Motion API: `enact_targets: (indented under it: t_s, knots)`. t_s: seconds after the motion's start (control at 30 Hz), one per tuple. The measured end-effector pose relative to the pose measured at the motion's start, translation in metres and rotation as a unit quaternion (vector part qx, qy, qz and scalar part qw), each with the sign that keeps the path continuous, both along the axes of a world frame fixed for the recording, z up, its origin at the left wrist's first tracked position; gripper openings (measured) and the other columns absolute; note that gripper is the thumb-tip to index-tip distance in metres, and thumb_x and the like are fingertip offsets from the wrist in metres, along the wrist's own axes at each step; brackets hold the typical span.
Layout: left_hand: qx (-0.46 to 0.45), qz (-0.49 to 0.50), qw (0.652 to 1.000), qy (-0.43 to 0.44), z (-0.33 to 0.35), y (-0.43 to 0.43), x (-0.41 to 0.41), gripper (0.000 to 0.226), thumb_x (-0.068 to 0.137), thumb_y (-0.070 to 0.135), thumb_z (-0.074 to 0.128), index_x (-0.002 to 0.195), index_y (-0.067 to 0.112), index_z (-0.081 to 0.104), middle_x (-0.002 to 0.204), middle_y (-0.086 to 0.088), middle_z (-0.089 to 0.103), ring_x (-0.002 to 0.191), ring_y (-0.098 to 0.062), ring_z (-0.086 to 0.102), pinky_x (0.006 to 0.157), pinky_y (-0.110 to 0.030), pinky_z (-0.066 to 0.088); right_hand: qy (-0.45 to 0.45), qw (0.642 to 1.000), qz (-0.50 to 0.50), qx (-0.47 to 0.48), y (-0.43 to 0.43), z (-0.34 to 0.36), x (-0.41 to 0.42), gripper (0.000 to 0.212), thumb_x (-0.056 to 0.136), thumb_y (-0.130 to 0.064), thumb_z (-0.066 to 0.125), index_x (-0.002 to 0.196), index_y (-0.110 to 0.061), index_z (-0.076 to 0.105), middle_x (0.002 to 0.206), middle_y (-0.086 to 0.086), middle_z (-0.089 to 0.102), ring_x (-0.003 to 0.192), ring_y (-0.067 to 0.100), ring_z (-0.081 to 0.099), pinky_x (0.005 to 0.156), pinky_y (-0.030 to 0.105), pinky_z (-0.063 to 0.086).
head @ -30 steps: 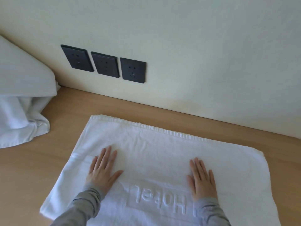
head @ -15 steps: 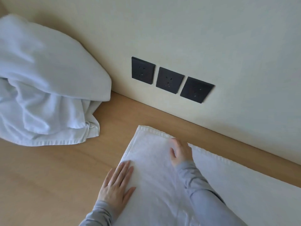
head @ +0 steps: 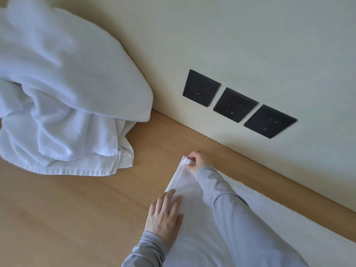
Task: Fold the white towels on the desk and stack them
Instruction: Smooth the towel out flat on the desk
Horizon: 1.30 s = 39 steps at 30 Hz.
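No text, label, brand, number or sign can be read here. The flat white terry towel (head: 192,237) shows only plain cloth in the part in view. The three black square wall sockets (head: 235,105) show only pin holes.

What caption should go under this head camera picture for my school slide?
Right hand pinches a corner of the flat towel while the left hand presses it onto the desk.

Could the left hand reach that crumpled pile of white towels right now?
Probably yes: the left hand rests flat on the spread white towel, and only bare wooden desk separates it from the crumpled white towel pile.
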<state>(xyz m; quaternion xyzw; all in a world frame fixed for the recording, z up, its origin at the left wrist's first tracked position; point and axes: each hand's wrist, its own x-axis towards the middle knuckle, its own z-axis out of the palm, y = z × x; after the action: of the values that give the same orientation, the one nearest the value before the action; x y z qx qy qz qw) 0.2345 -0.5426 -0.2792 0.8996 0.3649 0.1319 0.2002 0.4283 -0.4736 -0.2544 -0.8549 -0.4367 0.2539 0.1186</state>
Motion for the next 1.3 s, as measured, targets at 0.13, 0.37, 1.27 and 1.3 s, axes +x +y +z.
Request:
enact_targets:
  t_s: [0.13,0.37,1.27,1.3]
  knots:
    - [-0.015,0.012,1.0,0.006,-0.011,-0.004,-0.004,0.037,0.093,0.041,0.029,0.119,0.022,0.047,0.125,-0.013,0.062,0.108,-0.029,0.063,0.078,-0.037,0.056,-0.011,0.998,0.046,0.043,0.009,0.001,0.0,0.013,0.075,0.0,0.056,0.083,-0.009,0.063,0.095,0.006,0.058,0.093,0.023,0.053,0.079,0.028,0.042]
    - [-0.04,0.008,0.999,0.016,-0.011,-0.003,-0.007,0.041,0.095,0.042,0.025,0.125,0.023,0.044,0.132,-0.015,0.055,0.116,-0.031,0.058,0.085,-0.042,0.054,-0.033,0.997,0.056,0.041,0.007,-0.007,-0.006,0.024,0.08,0.0,0.056,0.102,-0.01,0.06,0.108,0.005,0.058,0.104,0.021,0.052,0.093,0.036,0.041]
    - [-0.377,0.241,0.894,0.007,0.015,-0.044,-0.109,0.028,0.071,0.041,0.074,0.069,0.03,0.048,0.072,0.011,0.06,0.068,-0.005,0.054,0.055,-0.01,0.037,-0.134,0.991,-0.003,-0.012,-0.017,-0.007,-0.013,0.04,0.097,-0.039,0.041,0.109,-0.002,0.047,0.109,0.017,0.059,0.103,0.033,0.054,0.089,0.04,0.038]
    - [-0.386,0.243,0.89,0.001,0.017,-0.047,-0.114,0.026,0.071,0.038,0.075,0.071,0.032,0.05,0.072,0.01,0.061,0.066,-0.003,0.054,0.054,-0.009,0.037,-0.122,0.993,0.0,-0.007,-0.017,-0.006,-0.014,0.037,0.097,-0.038,0.042,0.106,-0.002,0.046,0.109,0.019,0.059,0.102,0.034,0.055,0.087,0.04,0.038]
